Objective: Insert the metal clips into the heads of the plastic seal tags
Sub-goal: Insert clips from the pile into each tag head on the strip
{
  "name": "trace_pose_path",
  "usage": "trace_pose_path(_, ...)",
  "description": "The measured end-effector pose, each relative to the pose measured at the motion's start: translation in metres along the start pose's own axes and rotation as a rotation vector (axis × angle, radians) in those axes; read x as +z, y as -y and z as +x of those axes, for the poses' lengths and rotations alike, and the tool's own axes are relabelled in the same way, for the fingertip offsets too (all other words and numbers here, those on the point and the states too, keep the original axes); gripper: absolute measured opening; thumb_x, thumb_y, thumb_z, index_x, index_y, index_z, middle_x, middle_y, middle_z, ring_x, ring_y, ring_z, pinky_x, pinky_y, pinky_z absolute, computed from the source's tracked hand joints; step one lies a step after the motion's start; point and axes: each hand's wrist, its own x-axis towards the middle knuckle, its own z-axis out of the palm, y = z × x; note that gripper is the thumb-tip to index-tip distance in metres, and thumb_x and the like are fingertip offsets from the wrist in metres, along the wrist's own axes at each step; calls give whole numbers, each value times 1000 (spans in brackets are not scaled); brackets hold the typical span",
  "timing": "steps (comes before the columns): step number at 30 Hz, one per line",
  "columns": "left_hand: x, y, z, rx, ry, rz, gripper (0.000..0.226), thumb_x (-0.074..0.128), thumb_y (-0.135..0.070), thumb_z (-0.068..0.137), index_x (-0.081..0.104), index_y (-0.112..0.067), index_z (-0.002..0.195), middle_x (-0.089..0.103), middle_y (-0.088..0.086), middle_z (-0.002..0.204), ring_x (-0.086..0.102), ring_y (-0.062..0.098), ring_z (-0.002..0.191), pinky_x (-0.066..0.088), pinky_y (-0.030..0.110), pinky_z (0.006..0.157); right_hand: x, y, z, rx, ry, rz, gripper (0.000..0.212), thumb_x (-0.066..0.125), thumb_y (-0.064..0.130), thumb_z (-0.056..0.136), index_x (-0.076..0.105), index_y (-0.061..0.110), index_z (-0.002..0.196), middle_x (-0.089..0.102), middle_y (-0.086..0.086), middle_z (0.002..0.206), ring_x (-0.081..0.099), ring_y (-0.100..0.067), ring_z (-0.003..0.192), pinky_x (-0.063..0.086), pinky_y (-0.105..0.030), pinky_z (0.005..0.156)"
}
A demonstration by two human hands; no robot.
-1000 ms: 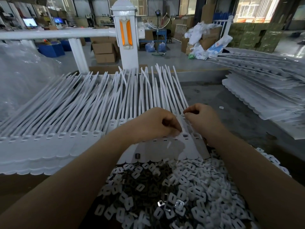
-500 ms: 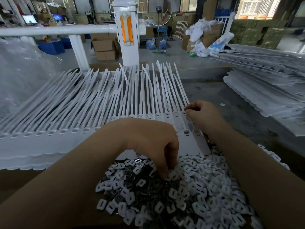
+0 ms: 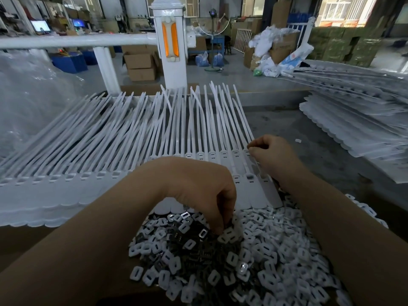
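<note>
My left hand [image 3: 198, 195] digs curled fingertips into the metal clips [image 3: 194, 246] heaped below the seal tags [image 3: 223, 155] (light, thin, slippery: pinch edges), while my right hand [image 3: 272, 155] pinches a tag head.

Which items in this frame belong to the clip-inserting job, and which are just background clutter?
In the job:
- row of white seal tags
- pile of clips, where the left hand digs
- right hand, fingers curled at the tag heads

Lying about:
- stacked tag sheets, far right
- cardboard boxes
- white post
- clear plastic sheeting
</note>
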Motion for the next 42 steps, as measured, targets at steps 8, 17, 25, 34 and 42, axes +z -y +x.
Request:
trace_pose_path(8,-4,11,0,119,48,-221,4,74,-23,86,71,-25,88,73,-10,81,65,-3,68,48,7,61,0,1,0,6,-5,-13,13,53,12,94,63,17,101,64,0,87,59,-14,62,42,-15,38)
trace_pose_path(17,-9,24,1,116,-82,-459,6,71,-14,87,70,-18,83,74,-2,75,68,3,66,49,14,60,0,8,-6,-69,-35,9,10,56,14,94,64,19,97,65,1,83,57,-9,54,43,-17,39)
trace_pose_path(25,-9,56,12,-68,-404,-1128,8,70,-8,85,72,-12,79,75,4,80,68,8,66,53,17,57,-6,27,-23,-317,312,92,11,67,10,87,70,20,83,68,8,70,62,-3,67,48,-12,61)
trace_pose_path(34,-8,58,14,-51,-326,-1166,8,69,-5,85,70,-11,79,75,8,82,70,10,69,53,17,57,-7,29,-25,-392,442,91,9,77,15,80,71,19,86,67,14,68,56,2,59,45,-12,56)
trace_pose_path(42,-8,61,14,-26,-303,-1136,20,73,-1,77,68,-9,94,75,7,90,72,13,79,55,20,64,-5,23,-21,-374,423,58,5,70,18,86,71,22,83,71,1,76,64,-5,67,53,-17,66)
